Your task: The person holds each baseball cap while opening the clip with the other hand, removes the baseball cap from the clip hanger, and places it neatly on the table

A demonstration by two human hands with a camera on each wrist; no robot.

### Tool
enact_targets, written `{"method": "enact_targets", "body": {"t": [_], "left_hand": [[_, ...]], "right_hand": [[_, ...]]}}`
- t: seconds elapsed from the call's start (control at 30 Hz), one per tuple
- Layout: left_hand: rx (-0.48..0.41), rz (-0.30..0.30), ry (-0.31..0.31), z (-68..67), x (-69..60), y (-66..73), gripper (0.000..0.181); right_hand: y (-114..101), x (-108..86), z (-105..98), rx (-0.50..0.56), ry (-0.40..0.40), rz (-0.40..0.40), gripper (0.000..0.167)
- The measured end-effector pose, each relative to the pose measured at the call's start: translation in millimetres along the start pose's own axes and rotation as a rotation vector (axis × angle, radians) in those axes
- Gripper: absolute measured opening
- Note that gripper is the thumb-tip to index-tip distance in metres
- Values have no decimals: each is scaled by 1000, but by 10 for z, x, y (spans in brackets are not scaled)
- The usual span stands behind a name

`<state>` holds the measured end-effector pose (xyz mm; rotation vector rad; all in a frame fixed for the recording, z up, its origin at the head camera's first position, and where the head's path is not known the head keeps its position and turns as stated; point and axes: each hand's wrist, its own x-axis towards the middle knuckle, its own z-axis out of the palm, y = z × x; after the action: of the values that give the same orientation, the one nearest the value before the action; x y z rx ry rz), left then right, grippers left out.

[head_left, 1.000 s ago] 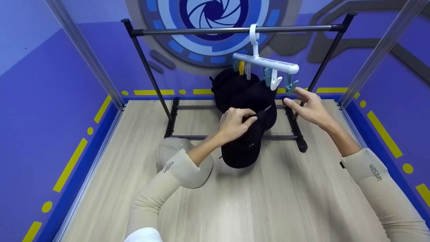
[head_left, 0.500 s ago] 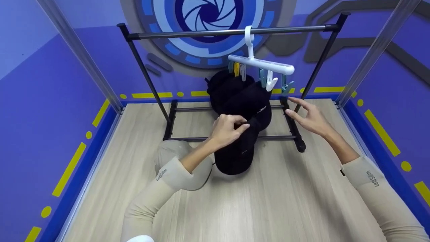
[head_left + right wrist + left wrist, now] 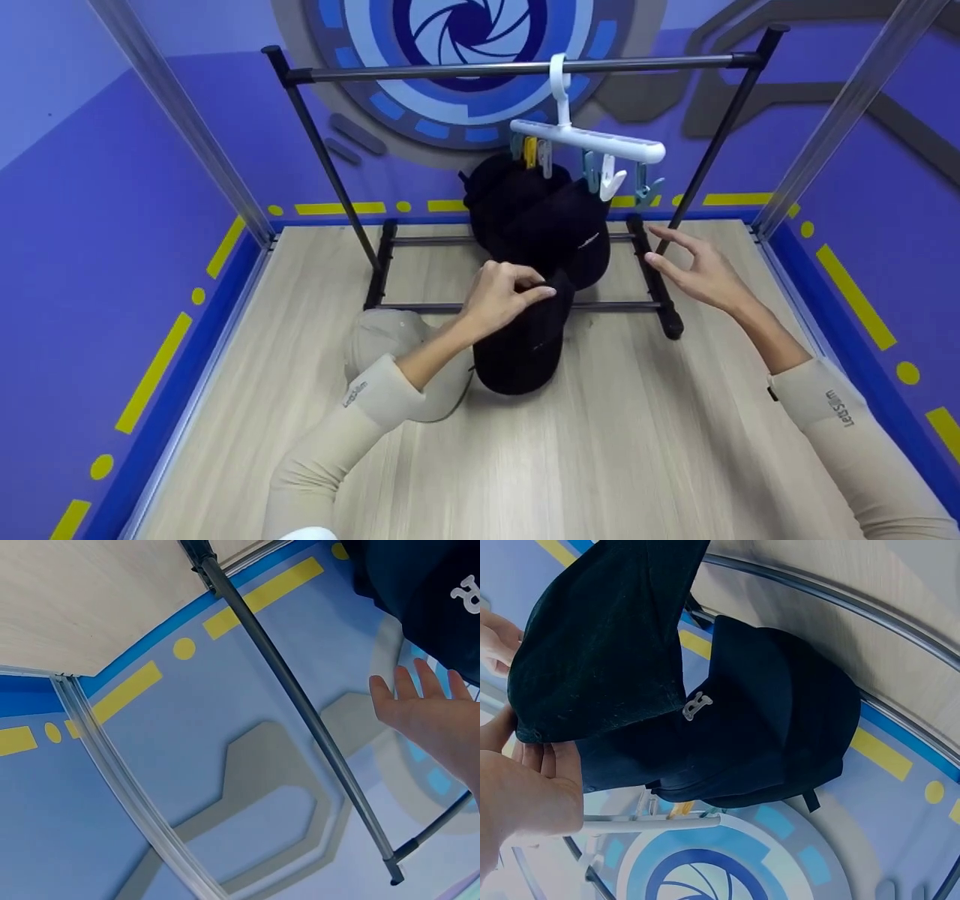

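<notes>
My left hand (image 3: 499, 300) pinches the edge of a black cap (image 3: 517, 360) in front of the rack; in the left wrist view the cap's dark panel (image 3: 604, 652) spreads above the fingers. Behind it a second black cap (image 3: 555, 225) with a small white emblem hangs beneath the white clip hanger (image 3: 585, 140); how the clips hold it is partly hidden. My right hand (image 3: 701, 274) holds nothing, its fingers apart and fairly straight. It is below and right of the teal clip (image 3: 645, 187) at the hanger's right end, not touching it.
The hanger hooks over the top bar (image 3: 450, 72) of a dark metal rack, whose feet stand on the wooden tabletop (image 3: 600, 450). A beige cap (image 3: 382, 330) lies at the left, partly behind my left forearm. Blue panels (image 3: 172, 225) close in the sides and back.
My right hand has dropped from the end teal clip and drawn away from it. My left hand has brought the held cap down and slightly left, away from the hanging one.
</notes>
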<state>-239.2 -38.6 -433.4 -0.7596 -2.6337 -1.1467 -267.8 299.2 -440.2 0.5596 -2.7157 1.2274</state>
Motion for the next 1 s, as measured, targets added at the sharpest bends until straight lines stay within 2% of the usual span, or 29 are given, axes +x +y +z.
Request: {"method": "enact_targets", "body": {"t": [0.13,0.3,0.6,0.77,1.0], "left_hand": [[-12,-21,11,-17,-19,-18,18],[-38,-59,-6,-33,-61,-44,18],[-50,-116,13,-38,-177,-167,18],[-95,-191,43,-69,-263,-294,17],[-135,-289,124,-134,-392,-503,17]], "right_hand": [[37,-10,6,-6,-7,-7,55],[103,-30,12,-2,-10,-20,55],[190,-56,50,-73,3,-80,56],[211,-75,51,-76,4,-76,56],[249,-98,72,-63,-22,-49,57]]}}
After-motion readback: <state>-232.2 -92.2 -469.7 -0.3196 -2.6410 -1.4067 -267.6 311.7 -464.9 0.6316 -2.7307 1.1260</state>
